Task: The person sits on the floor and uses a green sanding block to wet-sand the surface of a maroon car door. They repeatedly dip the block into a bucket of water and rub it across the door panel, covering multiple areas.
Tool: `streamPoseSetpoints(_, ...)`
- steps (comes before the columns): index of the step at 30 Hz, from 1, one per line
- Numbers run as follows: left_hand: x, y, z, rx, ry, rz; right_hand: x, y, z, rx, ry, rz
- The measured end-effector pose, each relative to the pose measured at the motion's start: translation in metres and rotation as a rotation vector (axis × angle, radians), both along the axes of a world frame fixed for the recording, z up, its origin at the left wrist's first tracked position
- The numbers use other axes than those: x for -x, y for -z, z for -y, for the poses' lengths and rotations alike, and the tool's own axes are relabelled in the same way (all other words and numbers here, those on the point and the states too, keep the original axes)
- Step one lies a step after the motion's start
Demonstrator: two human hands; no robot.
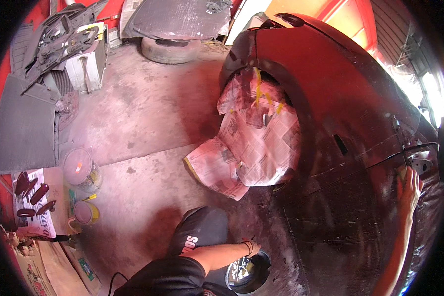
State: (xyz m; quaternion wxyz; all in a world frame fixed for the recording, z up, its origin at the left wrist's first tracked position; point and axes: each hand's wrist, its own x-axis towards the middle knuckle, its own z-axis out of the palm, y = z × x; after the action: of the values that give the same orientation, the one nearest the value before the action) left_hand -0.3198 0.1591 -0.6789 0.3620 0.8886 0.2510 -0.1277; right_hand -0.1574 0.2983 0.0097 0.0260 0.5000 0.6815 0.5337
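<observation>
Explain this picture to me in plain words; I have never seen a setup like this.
There is no machine here, just a person's two bare hands. The one picture comes from a wide fisheye camera on that person's head, looking down, so straight edges bend near the rim. The right hand rests against a dark, glossy car body; a small pale thing shows beside it, too small to identify. The left hand is at the rim of a round dark bucket; whether it grips anything is unclear. Printed newspaper sheets cover the car's wheel opening. On the grey concrete floor, at left, stands a round, lidded tub.
</observation>
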Motion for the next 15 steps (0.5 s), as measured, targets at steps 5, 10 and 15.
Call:
streamPoseSetpoints(5, 0.016, -0.008, 0.004, -0.015, -0.025, 0.018, -0.049, 0.043, 0.048, 0.053, 0.019, 0.064)
streamPoseSetpoints(10, 0.022, -0.002, 0.012, 0.047, -0.126, 0.281, 0.023, -0.003, 0.014, -0.104, 0.028, -0.061)
streamPoseSetpoints(15, 0.080, -0.058, -0.001, -0.006, 0.033, 0.236, 0.060, 0.065, 0.029, -0.206, 0.031, -0.129)
